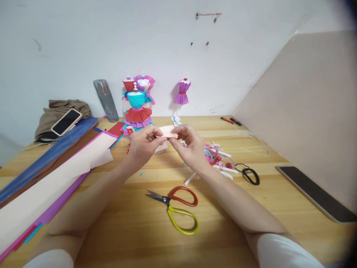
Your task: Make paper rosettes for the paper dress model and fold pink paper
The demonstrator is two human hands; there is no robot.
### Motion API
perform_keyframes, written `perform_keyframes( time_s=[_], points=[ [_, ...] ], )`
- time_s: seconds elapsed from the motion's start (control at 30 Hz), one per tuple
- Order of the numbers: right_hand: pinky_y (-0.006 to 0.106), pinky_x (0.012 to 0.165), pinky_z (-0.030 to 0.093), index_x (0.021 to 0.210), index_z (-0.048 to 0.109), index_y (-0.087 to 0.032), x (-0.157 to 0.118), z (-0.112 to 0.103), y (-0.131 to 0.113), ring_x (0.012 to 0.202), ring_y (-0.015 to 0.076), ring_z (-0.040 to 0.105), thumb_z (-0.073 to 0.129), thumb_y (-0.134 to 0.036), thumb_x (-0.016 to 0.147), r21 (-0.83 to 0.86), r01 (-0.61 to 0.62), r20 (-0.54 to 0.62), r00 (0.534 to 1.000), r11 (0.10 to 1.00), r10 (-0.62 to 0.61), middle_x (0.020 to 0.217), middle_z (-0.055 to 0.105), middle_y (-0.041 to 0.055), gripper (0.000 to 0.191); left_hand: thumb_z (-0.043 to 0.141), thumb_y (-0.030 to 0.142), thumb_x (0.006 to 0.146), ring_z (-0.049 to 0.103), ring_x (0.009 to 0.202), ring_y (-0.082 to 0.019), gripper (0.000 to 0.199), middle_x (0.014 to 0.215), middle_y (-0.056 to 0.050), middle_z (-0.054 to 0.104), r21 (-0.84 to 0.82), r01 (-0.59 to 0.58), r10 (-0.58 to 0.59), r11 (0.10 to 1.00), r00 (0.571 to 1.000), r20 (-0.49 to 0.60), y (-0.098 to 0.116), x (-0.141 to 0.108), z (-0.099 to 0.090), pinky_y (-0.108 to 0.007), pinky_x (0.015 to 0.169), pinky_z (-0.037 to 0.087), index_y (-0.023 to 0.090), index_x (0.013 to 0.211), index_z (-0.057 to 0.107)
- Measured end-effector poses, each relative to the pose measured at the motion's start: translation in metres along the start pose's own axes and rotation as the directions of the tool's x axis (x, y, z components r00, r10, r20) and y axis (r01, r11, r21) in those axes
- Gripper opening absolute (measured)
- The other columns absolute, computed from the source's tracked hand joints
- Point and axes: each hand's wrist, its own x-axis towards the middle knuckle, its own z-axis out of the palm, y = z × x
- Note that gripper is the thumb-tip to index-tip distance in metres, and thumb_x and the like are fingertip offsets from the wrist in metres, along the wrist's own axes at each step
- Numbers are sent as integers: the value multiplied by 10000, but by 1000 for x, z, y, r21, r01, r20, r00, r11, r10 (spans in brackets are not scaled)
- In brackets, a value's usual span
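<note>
A pale pink piece of paper (168, 131), folded into several thin layers along its near edge, is held up above the table between both hands. My left hand (143, 143) pinches its left end between thumb and fingers. At the right end, my right hand (191, 143) grips it the same way. Below the hands lie scissors (165, 200) with one red and one yellow handle, blades pointing left. Just behind the paper, a small round pale object (161, 149) is partly hidden.
Rolled coloured paper sheets (55, 186) stretch along the left, near a phone (67, 122) and a flask (106, 100). Small dress forms in paper dresses (138, 113) stand by the wall. Paper scraps (216, 156), a black cord loop (251, 176) and a dark flat device (315, 191) lie right.
</note>
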Motion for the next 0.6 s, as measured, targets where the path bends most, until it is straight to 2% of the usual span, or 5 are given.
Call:
perform_keyframes(
  time_s=[0.1,0.3,0.4,0.6],
  points=[
    [283,693,493,900,602,-221,0,0,2,710,129,590,652,-243,847,37,-34,11,999,999,34,807,601,-11,77,748,230,715,531,529,-85,143,585,32,610,44,-17,17,999,1000,8,0,-1,-1,-194,495,411,181,673,620],
    [291,703,487,913,653,-212,1,-1,2,717,135,596,675,-263,838,42,-25,30,999,999,24,844,664,9,94,750,244,728,564,542,-91,165,598,31,612,25,-44,42,999,998,52,1,1,-2,-195,508,440,177,669,611],
    [273,660,474,847,658,-205,1,-1,-1,683,130,592,668,-264,855,65,-24,49,999,998,21,773,668,1,61,757,283,738,579,537,-94,188,592,30,618,24,-40,38,999,996,85,0,2,-3,-195,505,450,176,679,614],
    [278,663,477,836,676,-209,0,-1,1,708,138,618,669,-264,873,54,-1,18,1000,999,0,784,694,6,67,808,329,736,628,615,-109,227,727,-5,709,85,-61,51,995,992,114,-3,1,-5,-213,576,502,180,857,687]
  ],
)
